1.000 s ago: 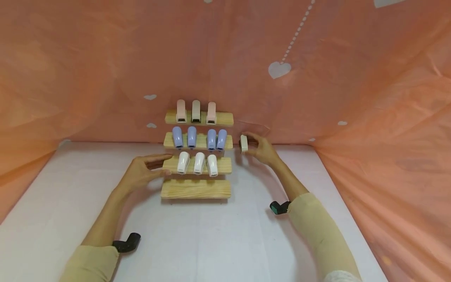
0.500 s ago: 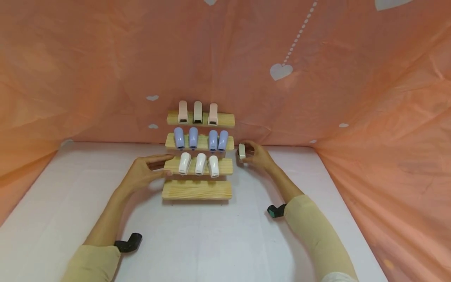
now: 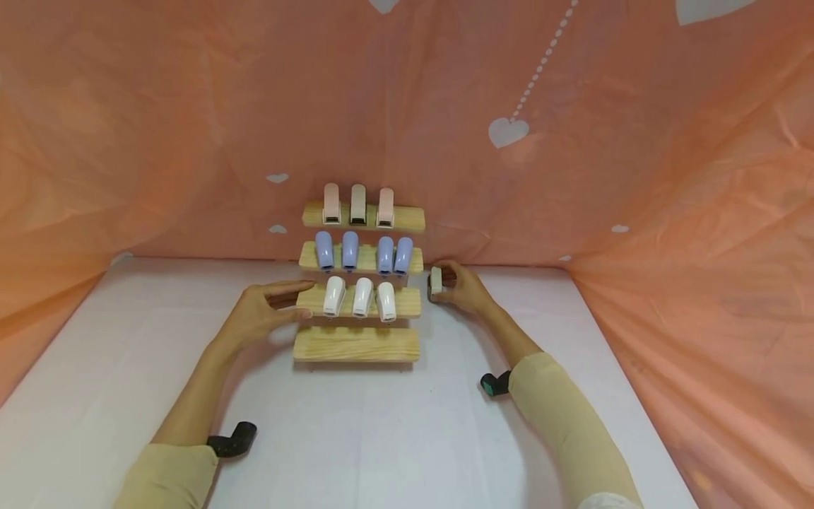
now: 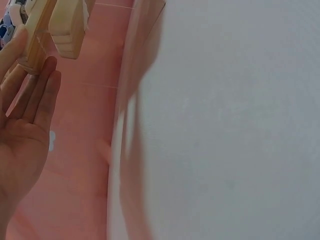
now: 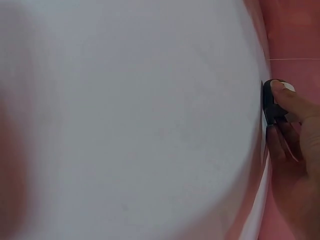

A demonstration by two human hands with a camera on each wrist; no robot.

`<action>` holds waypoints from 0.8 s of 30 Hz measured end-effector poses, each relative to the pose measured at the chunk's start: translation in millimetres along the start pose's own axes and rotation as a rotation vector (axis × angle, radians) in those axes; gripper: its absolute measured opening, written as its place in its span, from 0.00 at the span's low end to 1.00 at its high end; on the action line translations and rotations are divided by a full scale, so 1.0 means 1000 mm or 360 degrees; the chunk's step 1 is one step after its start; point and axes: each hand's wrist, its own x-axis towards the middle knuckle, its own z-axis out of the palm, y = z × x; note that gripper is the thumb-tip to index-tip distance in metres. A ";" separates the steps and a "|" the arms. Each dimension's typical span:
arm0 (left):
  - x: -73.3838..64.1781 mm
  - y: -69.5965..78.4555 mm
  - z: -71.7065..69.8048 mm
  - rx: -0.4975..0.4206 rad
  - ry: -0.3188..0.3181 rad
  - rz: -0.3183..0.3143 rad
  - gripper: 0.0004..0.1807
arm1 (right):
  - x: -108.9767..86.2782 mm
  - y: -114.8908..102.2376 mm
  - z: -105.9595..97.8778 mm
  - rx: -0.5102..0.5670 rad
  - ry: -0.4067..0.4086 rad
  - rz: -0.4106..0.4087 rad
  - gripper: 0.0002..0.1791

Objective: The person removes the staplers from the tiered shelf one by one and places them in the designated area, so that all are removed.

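Note:
A tiered wooden display rack (image 3: 356, 344) stands near the back of the table, with small staplers on its upper three steps. My left hand (image 3: 257, 314) grips the left end of the third step, its thumb in front and fingers behind; the left wrist view shows the thumb against the wooden board (image 4: 37, 25). To the right of the rack, my right hand (image 3: 467, 288) pinches a pale grey-green stapler (image 3: 436, 281) with a black base. In the right wrist view that stapler's black base (image 5: 268, 102) is close to the white table surface, thumb on top.
Two pink staplers and a grey-green stapler (image 3: 359, 203) line the top step, several lilac staplers (image 3: 350, 249) the second, and three white staplers (image 3: 362, 297) the third. An orange-pink curtain (image 3: 191, 127) with white hearts hangs behind the white table (image 3: 381, 438) and along its sides.
My right hand has come down and slightly toward me with the grey-green stapler, lowering it beside the rack. The left hand keeps its place on the rack; the head view shifts slightly.

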 end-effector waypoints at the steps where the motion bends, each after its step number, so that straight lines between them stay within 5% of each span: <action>1: 0.000 0.000 0.000 0.0002 0.0002 -0.0001 0.29 | 0.000 -0.001 0.000 0.0002 -0.0004 0.0006 0.38; 10: 0.000 0.002 0.000 0.0033 -0.0007 -0.0008 0.29 | 0.001 -0.006 -0.004 -0.0043 -0.0037 0.0051 0.40; 24: 0.003 0.001 0.000 0.0089 -0.0017 0.0037 0.29 | 0.010 -0.049 -0.031 0.0171 0.0116 -0.0289 0.29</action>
